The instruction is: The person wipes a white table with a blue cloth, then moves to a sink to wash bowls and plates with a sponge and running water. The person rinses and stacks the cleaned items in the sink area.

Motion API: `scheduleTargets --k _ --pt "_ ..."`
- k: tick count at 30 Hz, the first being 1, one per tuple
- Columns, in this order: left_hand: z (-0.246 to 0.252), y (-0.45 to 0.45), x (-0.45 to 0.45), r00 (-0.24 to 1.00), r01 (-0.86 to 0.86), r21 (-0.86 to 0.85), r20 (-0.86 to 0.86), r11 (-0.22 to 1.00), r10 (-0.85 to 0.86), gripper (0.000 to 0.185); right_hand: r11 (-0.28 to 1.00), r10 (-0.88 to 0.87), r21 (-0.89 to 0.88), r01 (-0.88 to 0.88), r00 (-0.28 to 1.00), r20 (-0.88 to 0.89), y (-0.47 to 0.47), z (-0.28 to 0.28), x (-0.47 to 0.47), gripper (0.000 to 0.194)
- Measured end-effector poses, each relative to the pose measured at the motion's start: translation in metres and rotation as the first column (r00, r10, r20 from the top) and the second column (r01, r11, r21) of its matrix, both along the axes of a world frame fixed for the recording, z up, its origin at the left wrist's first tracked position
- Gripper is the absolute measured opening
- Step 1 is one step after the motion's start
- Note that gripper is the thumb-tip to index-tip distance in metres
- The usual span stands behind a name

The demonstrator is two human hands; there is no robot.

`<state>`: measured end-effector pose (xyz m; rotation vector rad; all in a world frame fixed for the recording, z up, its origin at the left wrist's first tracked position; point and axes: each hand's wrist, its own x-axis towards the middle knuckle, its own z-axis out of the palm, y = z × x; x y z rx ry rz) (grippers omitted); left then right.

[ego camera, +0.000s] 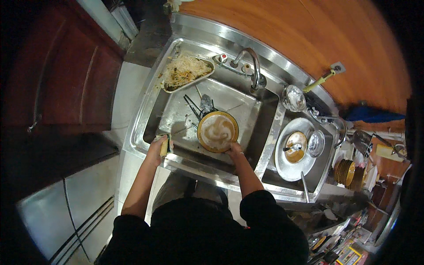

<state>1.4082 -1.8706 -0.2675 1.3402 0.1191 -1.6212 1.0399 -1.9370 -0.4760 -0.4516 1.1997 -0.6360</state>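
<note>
My left hand (158, 149) grips a yellow sponge (164, 147) with a dark scouring side, at the near left rim of the stainless steel sink (185, 145). With my right hand (235, 149) I hold a yellow-brown plate (217, 131) by its near right edge, above the left basin. Whitish suds in a swirl cover the plate's face. Partly hidden behind the plate, dark utensils (193, 105) and a grey, flat-headed piece (207, 102) lie on the basin floor.
A metal corner strainer (188, 83) holds noodle scraps (187, 68). The curved faucet (255, 66) rises behind the basin. In the right basin, a large pale oval dish (281, 159) carries a small brown dish (293, 158) and a clear glass bowl (315, 143). Stacked plates (344, 172) stand farther right.
</note>
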Motion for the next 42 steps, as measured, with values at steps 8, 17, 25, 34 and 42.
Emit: scheduleTargets --k 8,17,25,34,42 --pt "0.008 -0.032 -0.008 0.957 0.272 -0.117 0.134 0.955 -0.256 0.038 0.996 -0.069 0.071 0.052 0.964 0.257 -0.049 0.14 0.043 0.031" --pt "0.026 -0.091 0.004 0.871 0.372 -0.124 0.39 0.92 -0.3 0.046 0.993 0.113 -0.008 -0.114 0.969 0.218 -0.095 0.224 0.094 0.033" --pt "0.025 -0.106 0.016 0.785 0.42 0.0 0.501 0.908 -0.363 0.046 0.985 0.17 -0.04 -0.166 0.981 0.097 -0.114 0.265 0.124 0.046" --pt "0.036 -0.122 -0.007 0.947 0.257 -0.097 0.224 0.961 -0.231 0.053 0.912 0.315 -0.156 -0.378 0.893 -0.321 -0.166 0.349 0.171 0.042" --pt "0.027 -0.093 -0.001 0.918 0.156 0.044 0.362 0.987 -0.161 0.033 0.916 0.218 -0.239 -0.322 0.901 -0.376 -0.137 0.324 0.129 0.047"
